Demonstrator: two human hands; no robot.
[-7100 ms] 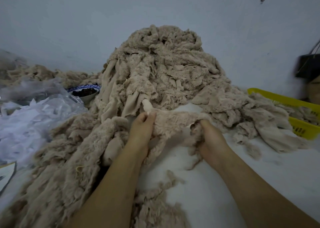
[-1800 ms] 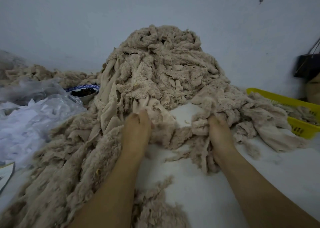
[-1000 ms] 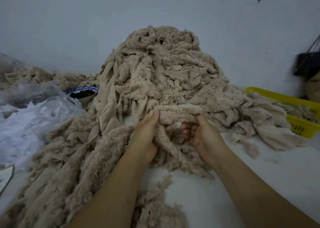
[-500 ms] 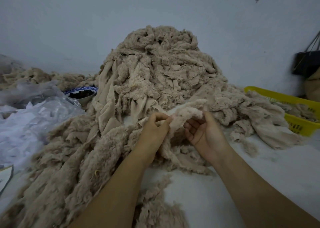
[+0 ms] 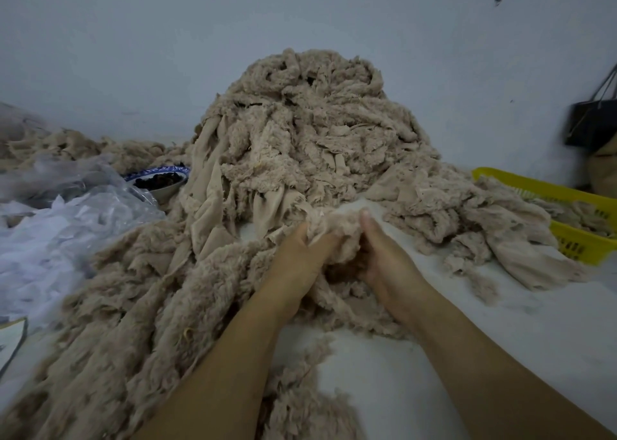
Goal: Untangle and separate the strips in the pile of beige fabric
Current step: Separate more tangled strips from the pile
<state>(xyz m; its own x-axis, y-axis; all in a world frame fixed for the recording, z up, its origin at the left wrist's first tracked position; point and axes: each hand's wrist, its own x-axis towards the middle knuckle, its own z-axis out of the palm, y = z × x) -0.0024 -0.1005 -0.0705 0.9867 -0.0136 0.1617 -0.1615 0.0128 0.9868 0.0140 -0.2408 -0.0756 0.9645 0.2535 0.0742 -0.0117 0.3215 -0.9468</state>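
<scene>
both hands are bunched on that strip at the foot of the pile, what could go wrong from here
1. The left hand and right hand grip a strip that seems tangled into the tall pile; a hard pull may bring it sliding down.
2. The bowl sits close by the pile's left edge, so dragged fabric might tip it.

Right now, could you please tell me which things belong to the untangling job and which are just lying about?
Job: beige fabric pile; fuzzy strip bunch gripped by left hand and right hand.
Lying about: blue-rimmed bowl; clear plastic bags; yellow basket; black bag.
</scene>
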